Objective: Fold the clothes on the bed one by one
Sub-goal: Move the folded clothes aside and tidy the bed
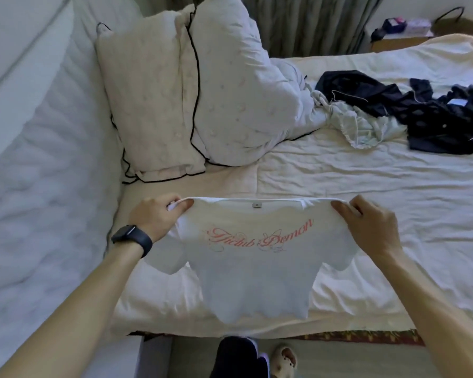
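Note:
A white T-shirt [254, 276] with pink script lettering hangs spread out above the near edge of the bed [366, 192]. My left hand [159, 216] pinches its left shoulder and my right hand [372, 225] pinches its right shoulder, so the neckline is stretched straight between them. The hem hangs down toward the bed's front edge. At the back right of the bed lie unfolded clothes: a dark navy garment [421, 113] and a pale green one [358, 126] beside it.
Two white pillows [175, 99] lean against the padded headboard [38, 159] on the left. A bedside table [399, 36] with small items stands at the far right. My feet in slippers [281, 358] are on the floor by the bed.

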The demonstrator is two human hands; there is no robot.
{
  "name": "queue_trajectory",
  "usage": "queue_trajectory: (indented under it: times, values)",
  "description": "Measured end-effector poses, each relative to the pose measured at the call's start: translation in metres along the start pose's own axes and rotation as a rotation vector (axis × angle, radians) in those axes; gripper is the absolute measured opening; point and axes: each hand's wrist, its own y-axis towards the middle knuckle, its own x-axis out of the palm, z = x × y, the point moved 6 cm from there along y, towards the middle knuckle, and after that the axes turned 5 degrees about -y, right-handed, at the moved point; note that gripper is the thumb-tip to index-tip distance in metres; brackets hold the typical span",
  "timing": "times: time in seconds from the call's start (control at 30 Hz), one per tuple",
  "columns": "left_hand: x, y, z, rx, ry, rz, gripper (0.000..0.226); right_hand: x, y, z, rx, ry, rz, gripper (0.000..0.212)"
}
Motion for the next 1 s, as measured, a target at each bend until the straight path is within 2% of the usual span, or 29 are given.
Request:
queue_trajectory:
  times: [0.2, 0.37, 0.43, 0.5, 0.57, 0.63, 0.73, 0.83, 0.9, 1.0]
  values:
    - [0.117, 0.170, -0.062, -0.064, 0.112, -0.225, 0.052, 0.143, 0.112, 0.009, 0.073, -0.133, -0.218, 0.037]
    - [0.216, 0.288, -0.097, -0.099, 0.166, -0.189, 0.040, 0.260, 0.204, 0.034, 0.219, -0.183, -0.264, 0.031]
    - [0.252, 0.298, -0.104, -0.103, 0.238, -0.179, 0.042, 0.303, 0.200, 0.050, 0.309, -0.194, -0.328, 0.048]
    - [0.287, 0.280, -0.116, -0.043, 0.221, -0.151, 0.049, 0.336, 0.169, 0.064, 0.337, -0.152, -0.342, 0.066]
    - [0.312, 0.235, -0.131, 0.021, 0.123, -0.089, 0.054, 0.357, 0.117, 0.072, 0.360, -0.075, -0.292, 0.067]
    - [0.329, 0.172, -0.155, -0.003, 0.045, -0.043, 0.058, 0.365, 0.047, 0.084, 0.467, -0.044, -0.278, 0.069]
    - [0.343, 0.070, -0.186, -0.169, -0.006, -0.077, 0.062, 0.353, -0.065, 0.100, 0.735, -0.003, -0.357, 0.070]
    - [0.351, -0.016, -0.210, -0.376, -0.074, -0.200, 0.066, 0.329, -0.144, 0.106, 0.923, 0.045, -0.480, 0.046]
    - [0.356, -0.049, -0.220, -0.529, -0.162, -0.325, 0.056, 0.317, -0.167, 0.107, 1.030, 0.139, -0.501, 0.030]
    - [0.353, -0.063, -0.220, -0.691, -0.272, -0.418, 0.032, 0.305, -0.175, 0.115, 1.096, 0.214, -0.470, 0.024]
